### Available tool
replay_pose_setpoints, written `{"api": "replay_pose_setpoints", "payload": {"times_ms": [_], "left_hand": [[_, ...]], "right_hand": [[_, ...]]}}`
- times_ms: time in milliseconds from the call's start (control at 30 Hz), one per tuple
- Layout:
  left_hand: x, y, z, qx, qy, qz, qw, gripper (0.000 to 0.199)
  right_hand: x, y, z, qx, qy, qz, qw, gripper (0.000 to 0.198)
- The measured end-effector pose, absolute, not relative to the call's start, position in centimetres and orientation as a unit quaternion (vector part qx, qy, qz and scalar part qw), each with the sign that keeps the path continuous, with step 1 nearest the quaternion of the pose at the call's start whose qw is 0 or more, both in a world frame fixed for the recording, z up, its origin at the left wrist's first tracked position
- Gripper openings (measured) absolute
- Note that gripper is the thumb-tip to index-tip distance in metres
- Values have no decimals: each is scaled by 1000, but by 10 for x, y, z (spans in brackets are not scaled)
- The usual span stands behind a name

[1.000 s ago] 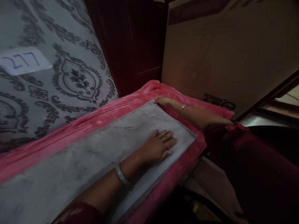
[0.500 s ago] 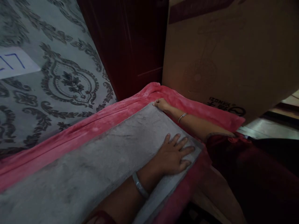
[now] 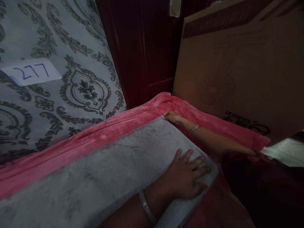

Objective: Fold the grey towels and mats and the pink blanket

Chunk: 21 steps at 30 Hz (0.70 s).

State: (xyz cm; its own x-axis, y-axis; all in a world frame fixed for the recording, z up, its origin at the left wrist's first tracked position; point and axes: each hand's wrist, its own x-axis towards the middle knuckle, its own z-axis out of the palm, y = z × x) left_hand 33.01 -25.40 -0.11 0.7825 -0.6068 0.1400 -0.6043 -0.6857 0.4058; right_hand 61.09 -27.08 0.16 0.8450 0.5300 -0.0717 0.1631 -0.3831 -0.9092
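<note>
The long gray cloth (image 3: pixel 123 164) has darker smudges on it. It lies spread out flat on the pink blanket (image 3: pixel 142 117), with its straight end on the right and pink showing past its far edge.

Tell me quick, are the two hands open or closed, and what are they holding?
Left hand: open, fingers spread, flat on the grey cloth.
Right hand: closed, seemingly pinching the cloth's far corner.
</note>
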Motion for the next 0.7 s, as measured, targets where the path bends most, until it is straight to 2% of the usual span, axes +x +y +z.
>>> {"api": "replay_pose_setpoints", "payload": {"times_ms": [700], "left_hand": [[330,-252,3,917,-345,-3,202,58]], "right_hand": [[611,-268,-7,-811,-244,163,506,30]]}}
